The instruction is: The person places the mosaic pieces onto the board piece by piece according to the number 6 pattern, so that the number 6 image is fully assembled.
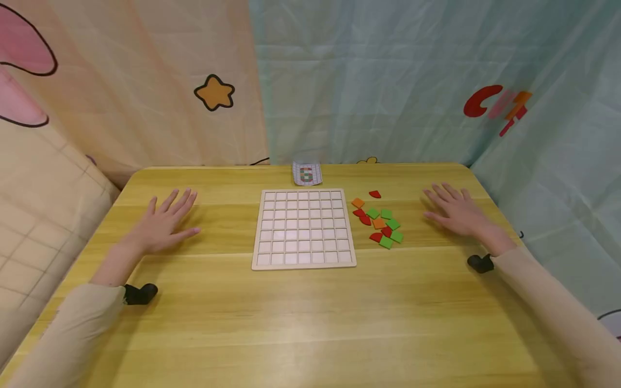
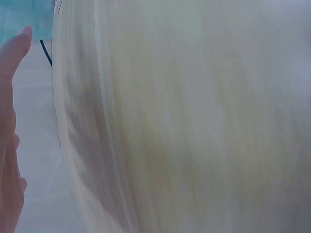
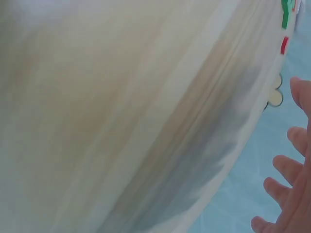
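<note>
Find the loose pieces (image 1: 379,223) on the tabletop (image 1: 301,312), clustered just right of the grid board (image 1: 303,223), between that board and the right hand (image 1: 456,214). Probably light and stiff, thin and flat, apt to slide when pushed rather than lift; not likely to break if dropped. Best taken by opposite edges, between thumb and one finger, or slid clear of a neighbour first where touching. Expect the board to be rigid and fairly light, too broad to pinch across; better held by two side edges. Treat the small picture card (image 1: 308,175), behind the board near the far edge, as thin and easily creased; best lifted by a corner.

Count twelve loose pieces: five red pieces (image 1: 365,220), fan-shaped, with one apart on the far side; two orange pieces (image 1: 358,203), square; five green pieces (image 1: 393,223), also square. Count one board, seven cells by seven, with none of the pieces set in it. Count one card.

See the fingers of the left hand (image 1: 162,226) spread, well left of the board, pinching nothing. Likewise at the right hand: fingers spread, apart from the pieces. Apparently held just above the wood, going by the wrist views.
</note>
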